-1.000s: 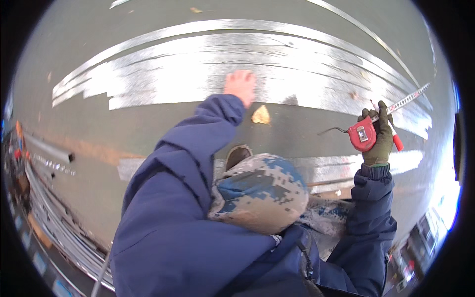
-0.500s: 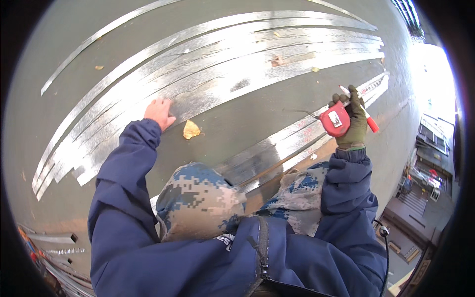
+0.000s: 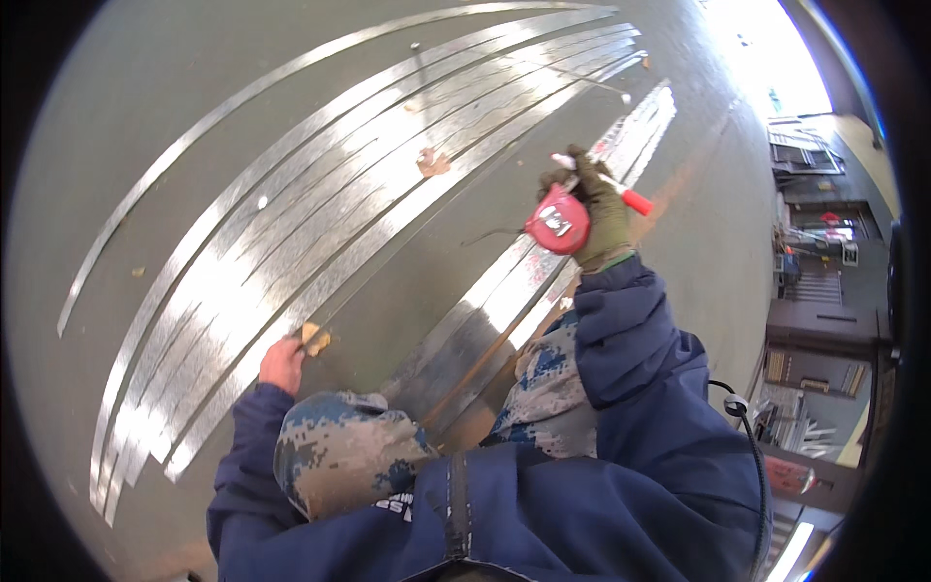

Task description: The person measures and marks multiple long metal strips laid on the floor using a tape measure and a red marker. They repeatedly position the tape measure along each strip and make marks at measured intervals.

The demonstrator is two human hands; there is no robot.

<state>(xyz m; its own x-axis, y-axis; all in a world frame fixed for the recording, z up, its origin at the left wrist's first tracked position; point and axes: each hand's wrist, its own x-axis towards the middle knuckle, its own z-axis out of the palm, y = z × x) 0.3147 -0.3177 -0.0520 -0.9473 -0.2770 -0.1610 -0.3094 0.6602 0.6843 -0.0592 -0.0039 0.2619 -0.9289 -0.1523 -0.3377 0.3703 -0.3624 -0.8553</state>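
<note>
Several long, shiny metal strips (image 3: 254, 254) lie side by side on the floor ahead of me. My bare left hand (image 3: 281, 366) is at the near edge of the closest strip, fingers curled in against that edge, beside a dry yellow leaf (image 3: 316, 339). The fingertips are partly hidden. In a dark green glove, my right hand (image 3: 603, 218) grips a red tape measure (image 3: 559, 222) with a thin dark cord. A white marker with a red cap (image 3: 635, 202) is held across the same fingers. Below this hand lies a second group of metal strips (image 3: 497, 284), running between my knees.
A separate narrow strip (image 3: 155, 167) curves along the far left. A brown leaf (image 3: 433, 162) rests on the strips. Racks and stacked material (image 3: 813, 291) stand along the right side. My camouflage-trousered knees (image 3: 351, 441) are close to the near strips.
The view has turned. My left hand has come closer to my body, from fingers spread over the strips to curled at the near edge. My right hand keeps the tape measure and marker.
</note>
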